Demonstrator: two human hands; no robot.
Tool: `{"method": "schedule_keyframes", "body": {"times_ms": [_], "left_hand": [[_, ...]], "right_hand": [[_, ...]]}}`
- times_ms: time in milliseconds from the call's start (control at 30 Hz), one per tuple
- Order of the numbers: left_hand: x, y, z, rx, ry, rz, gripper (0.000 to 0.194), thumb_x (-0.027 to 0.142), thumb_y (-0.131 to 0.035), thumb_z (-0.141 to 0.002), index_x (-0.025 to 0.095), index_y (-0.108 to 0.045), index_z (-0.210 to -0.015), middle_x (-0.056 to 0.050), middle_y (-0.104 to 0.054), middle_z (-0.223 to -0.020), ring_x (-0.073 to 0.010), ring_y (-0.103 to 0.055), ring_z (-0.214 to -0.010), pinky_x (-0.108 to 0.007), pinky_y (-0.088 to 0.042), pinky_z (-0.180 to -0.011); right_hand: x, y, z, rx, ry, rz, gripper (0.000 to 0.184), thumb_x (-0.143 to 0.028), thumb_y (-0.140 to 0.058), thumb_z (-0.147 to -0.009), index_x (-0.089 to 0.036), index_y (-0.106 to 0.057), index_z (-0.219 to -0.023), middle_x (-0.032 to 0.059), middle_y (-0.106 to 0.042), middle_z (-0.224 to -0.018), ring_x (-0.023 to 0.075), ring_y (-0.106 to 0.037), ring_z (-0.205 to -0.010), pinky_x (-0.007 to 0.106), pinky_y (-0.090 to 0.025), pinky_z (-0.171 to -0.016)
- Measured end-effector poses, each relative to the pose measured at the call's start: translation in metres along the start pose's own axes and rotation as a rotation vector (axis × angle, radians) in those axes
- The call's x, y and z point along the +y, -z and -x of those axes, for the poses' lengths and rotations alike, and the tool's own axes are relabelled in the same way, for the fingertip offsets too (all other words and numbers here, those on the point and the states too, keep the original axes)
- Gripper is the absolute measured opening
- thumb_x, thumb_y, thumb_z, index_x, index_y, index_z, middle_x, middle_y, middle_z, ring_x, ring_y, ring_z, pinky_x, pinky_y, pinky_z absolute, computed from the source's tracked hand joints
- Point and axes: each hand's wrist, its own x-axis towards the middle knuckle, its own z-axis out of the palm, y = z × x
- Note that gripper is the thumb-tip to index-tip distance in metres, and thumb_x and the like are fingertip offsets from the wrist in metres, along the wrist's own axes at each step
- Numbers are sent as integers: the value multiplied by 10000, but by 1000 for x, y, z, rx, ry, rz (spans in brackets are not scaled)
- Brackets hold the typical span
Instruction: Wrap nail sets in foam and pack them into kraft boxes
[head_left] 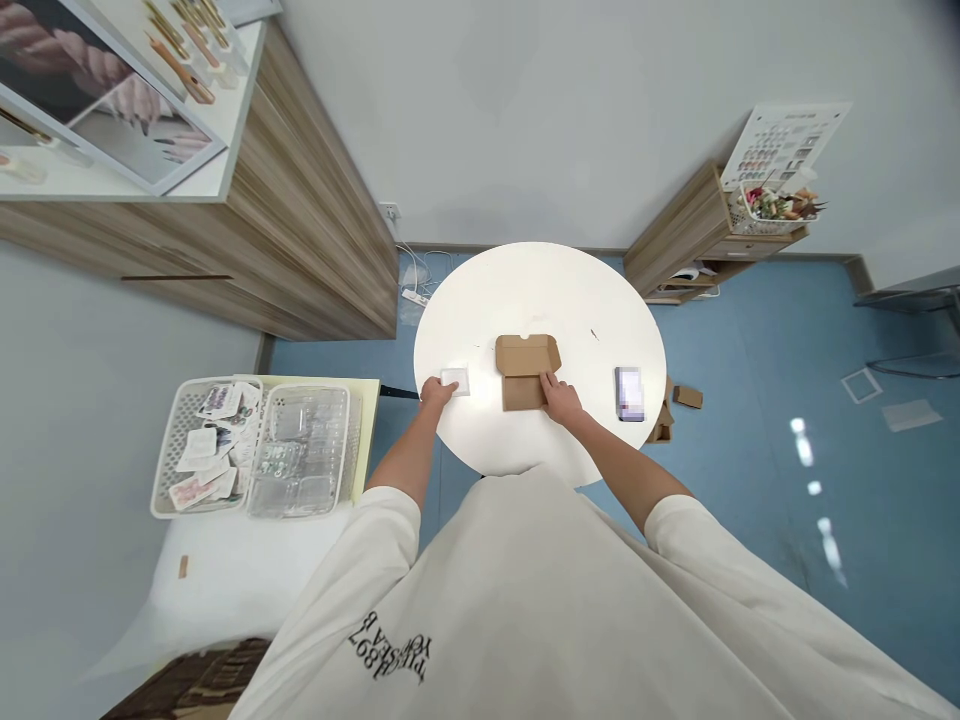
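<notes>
On the round white table [517, 290], a small brown cardboard box [523, 392] lies with its lid flap folded back towards the wall. My right hand [560, 398] grips the box at its right side, fingers over the edge. To the left, my left hand [437, 391] is closed on the near left edge of a small, flat, clear-white plastic case [457, 381], which is at the tabletop. What the case contains is too faint to make out.
A phone [630, 393] lies on the table's right side. Left of the table stand white baskets, one with packets [217, 450], another with clear plastic boxes [300, 450]. Cardboard pieces [688, 397] lie on the floor at right. A wooden cabinet [315, 180] stands at back left.
</notes>
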Motion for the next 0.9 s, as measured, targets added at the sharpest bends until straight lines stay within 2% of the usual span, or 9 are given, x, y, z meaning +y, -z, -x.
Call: {"method": "schedule_keyframes", "body": {"times_ms": [100,200,300,400,500,600,767,900], "left_hand": [[2,7,8,0,26,27,300,400,-708,-825,229,-601,-1047,-73,-692,-980,-282,-657,-1020,-353,-483,-795],[8,13,18,-1,-39,-3,202,368,-648,-871,234,-619,-1019,-45,-669,-966,-247,-648,-984,-323,-464,-789],[21,17,29,-23,-206,-47,206,359,-614,-892,245,-627,-1063,-38,-652,-1034,-228,-624,-1010,-323,-446,-834],[42,12,40,-85,-424,-117,219,372,-603,-898,257,-640,-1082,-46,-641,-1096,-239,-595,-1061,-357,-421,-898],[69,-7,49,-153,-606,-255,231,361,-590,-903,284,-659,-1110,-55,-632,-1129,-276,-557,-1120,-410,-390,-944],[93,-34,55,-183,-716,-449,263,316,-563,-909,287,-673,-1146,-93,-622,-1177,-327,-510,-1171,-474,-354,-971],[116,-75,63,-273,-744,-692,284,212,-616,-829,253,-716,-1092,-140,-633,-1156,-363,-483,-1209,-521,-313,-1001],[122,-92,68,-300,-755,-731,286,224,-663,-806,238,-723,-1086,-153,-639,-1113,-365,-528,-1164,-533,-298,-1021]], "right_hand": [[0,0,0,3,1,-2,934,-279,-617,-882,-217,-39,-1613,190,-283,-1600,310,-558,-1119,391,-432,-912],[1,-1,0,24,7,-15,969,-263,-624,-875,-237,-1,-1617,183,-317,-1584,301,-569,-1106,380,-425,-909],[3,-2,1,44,6,-41,1008,-252,-624,-864,-256,45,-1618,166,-342,-1578,289,-575,-1093,369,-420,-902],[6,-3,2,63,4,-76,1040,-260,-620,-859,-248,94,-1616,163,-340,-1589,287,-578,-1098,363,-416,-903],[8,-5,4,80,3,-110,1060,-267,-616,-858,-243,129,-1612,164,-336,-1599,289,-583,-1103,362,-415,-907],[10,-7,5,100,-3,-135,1060,-263,-609,-861,-241,140,-1611,162,-341,-1602,290,-587,-1102,359,-415,-907],[12,-9,8,129,11,-159,1062,-270,-609,-866,-224,147,-1611,166,-340,-1607,301,-579,-1135,362,-411,-926],[14,-8,11,122,15,-172,1068,-296,-621,-875,-222,149,-1611,179,-340,-1604,305,-586,-1134,368,-408,-933]]}}
